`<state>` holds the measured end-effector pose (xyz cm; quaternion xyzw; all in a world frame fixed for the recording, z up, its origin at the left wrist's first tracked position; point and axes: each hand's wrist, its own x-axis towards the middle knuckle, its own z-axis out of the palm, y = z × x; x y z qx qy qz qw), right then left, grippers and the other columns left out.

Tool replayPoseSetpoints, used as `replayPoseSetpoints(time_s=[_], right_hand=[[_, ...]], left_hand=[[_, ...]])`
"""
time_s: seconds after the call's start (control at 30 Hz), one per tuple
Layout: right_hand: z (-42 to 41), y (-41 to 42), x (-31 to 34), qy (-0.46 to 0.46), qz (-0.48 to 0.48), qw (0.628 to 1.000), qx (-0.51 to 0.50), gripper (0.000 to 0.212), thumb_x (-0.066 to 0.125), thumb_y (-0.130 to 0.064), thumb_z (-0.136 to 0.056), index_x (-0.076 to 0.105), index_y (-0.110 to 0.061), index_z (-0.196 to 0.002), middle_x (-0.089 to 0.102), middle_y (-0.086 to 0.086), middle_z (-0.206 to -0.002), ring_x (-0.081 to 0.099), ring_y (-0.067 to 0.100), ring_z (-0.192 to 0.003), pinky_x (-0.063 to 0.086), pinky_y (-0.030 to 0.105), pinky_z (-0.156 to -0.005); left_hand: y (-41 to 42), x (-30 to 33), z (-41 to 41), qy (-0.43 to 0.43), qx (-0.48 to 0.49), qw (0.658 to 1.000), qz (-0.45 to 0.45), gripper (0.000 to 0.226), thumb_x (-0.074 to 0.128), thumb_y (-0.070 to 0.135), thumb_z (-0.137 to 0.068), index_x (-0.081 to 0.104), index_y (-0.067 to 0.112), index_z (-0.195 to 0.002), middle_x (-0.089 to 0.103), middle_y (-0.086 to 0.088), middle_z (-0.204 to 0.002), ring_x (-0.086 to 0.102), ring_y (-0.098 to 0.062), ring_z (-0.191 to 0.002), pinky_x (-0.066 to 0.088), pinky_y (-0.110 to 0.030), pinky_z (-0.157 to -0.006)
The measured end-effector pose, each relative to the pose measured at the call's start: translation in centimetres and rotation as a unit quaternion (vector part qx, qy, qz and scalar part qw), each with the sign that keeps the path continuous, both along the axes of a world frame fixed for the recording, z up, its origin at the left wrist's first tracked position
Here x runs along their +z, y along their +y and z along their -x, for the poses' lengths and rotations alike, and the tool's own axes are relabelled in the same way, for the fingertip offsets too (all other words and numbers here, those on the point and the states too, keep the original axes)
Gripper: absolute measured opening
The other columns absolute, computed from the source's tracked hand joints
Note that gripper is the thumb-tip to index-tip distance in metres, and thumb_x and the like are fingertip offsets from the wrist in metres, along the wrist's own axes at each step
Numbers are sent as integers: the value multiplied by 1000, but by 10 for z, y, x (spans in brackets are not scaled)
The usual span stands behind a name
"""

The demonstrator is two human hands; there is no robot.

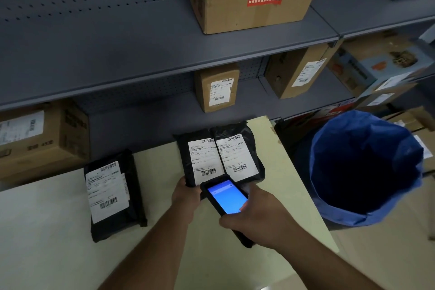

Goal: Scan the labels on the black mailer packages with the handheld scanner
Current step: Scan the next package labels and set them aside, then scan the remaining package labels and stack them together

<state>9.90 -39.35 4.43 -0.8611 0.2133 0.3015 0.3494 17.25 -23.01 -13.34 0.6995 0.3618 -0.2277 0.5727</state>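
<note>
At the tabletop's far edge | two black plastic mailer packages (220, 155) lie side by side, white labels up for reading | left hand (186, 192) pinches the left one's near corner, likely steadying it | right hand (255, 213) wraps the black handheld scanner (227, 198), blue screen up, nose over the barcodes | third mailer (114, 195) lies apart toward the left edge

We look from head height, forward and down, close over the worktop (47, 231); shelves (141, 54) fill twelve o'clock.
</note>
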Motion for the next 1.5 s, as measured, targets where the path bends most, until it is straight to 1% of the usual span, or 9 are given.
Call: replayPoseSetpoints(time_s=[0.2,0.27,0.4,0.53,0.7,0.93,1.13,1.27,1.5], right_hand=[[-2,5,-2,5,-4,1000,-4,47,84,-39,-73,59,-21,-109,71,-4,-95,72,14,-87,57,31,-67],[-2,12,-2,5,-5,1000,-2,45,84,-39,-71,57,-21,-103,70,-2,-94,71,15,-81,54,29,-63],[-4,29,-1,1,-5,1000,10,47,84,-40,-69,56,-22,-102,69,-2,-96,72,17,-85,57,32,-66],[-5,51,3,-5,-2,999,32,45,84,-40,-71,56,-22,-100,66,-4,-94,68,13,-81,52,29,-63],[-5,81,5,-9,3,998,58,45,84,-41,-68,57,-20,-99,67,-4,-92,68,13,-76,54,31,-62],[-4,127,4,-14,18,994,108,46,83,-42,-71,53,-20,-98,64,-3,-92,68,15,-80,54,33,-64],[-4,153,0,-9,21,991,135,49,83,-43,-73,54,-20,-105,63,-3,-97,68,15,-85,55,34,-67],[-5,166,-4,-8,27,989,144,47,83,-44,-73,52,-20,-101,63,-3,-96,67,14,-83,52,32,-65],[-9,182,-13,0,35,988,152,47,82,-45,-72,49,-21,-96,62,-4,-91,63,14,-75,50,32,-62]], left_hand=[[5,3,-1,-14,-80,995,-53,36,56,20,-102,57,27,-138,69,-3,-115,70,-31,-106,60,-45,-97],[13,4,-2,-18,-88,994,-63,50,60,23,-100,51,23,-150,71,-6,-126,73,-35,-109,62,-48,-95],[34,14,-2,-25,-115,989,-85,72,62,21,-101,29,20,-165,50,-8,-160,65,-31,-120,62,-41,-90],[60,23,-2,-65,-119,983,-125,70,66,17,-98,37,22,-162,48,-6,-163,55,-30,-141,50,-48,-114],[94,36,8,-106,-147,953,-244,66,70,24,-98,42,28,-157,53,-1,-158,56,-27,-140,53,-49,-110],[163,34,27,-78,-119,910,-390,82,78,46,-88,42,17,-155,52,-14,-153,51,-37,-139,50,-55,-110],[201,22,46,-11,-45,928,-369,104,84,50,-79,30,11,-159,40,-18,-159,43,-41,-143,43,-57,-113],[211,13,49,52,2,957,-284,119,85,58,-76,22,9,-164,35,-19,-163,38,-42,-149,39,-58,-117],[212,-4,45,99,60,974,-194,119,90,56,-67,31,8,-158,44,-19,-152,49,-43,-138,48,-57,-113]])
